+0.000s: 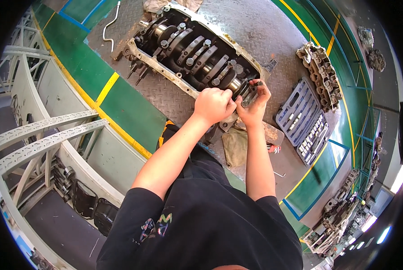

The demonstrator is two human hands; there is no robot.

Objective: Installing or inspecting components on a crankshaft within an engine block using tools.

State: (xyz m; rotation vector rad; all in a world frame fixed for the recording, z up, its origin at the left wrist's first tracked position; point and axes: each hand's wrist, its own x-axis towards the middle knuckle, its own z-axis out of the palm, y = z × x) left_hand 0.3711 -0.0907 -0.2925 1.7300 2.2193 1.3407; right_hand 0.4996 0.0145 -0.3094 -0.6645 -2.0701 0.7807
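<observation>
The engine block point(179, 73) lies slantwise on the tread plate point(165, 95), bottom side up, one end toward the plate's far left corner and the other under the person's hands, nearer the near edge. Inside it runs the crankshaft point(234, 84), crossed by dark bearing caps point(195, 43) with raised bolts point(207, 42). The left hand point(214, 104) is curled into a fist at the block's near end, thumb side toward the other hand; I cannot tell whether it has hold of anything. Just beside it, the right hand point(254, 108) is partly closed, thumb and bent fingers around a dark metal part point(249, 96) at the end of the crankshaft; the part's shape is mostly hidden. A folded cloth point(235, 146) lies below the hands near the plate's near edge, with a wood block point(273, 134) and a red key set point(274, 148) to its right. By the plate's right edge an open tool case point(300, 101) shows rows of sockets point(313, 137), and beyond it sits a cylinder head point(321, 74). A bent bar point(111, 27) lies near the far left corner.
</observation>
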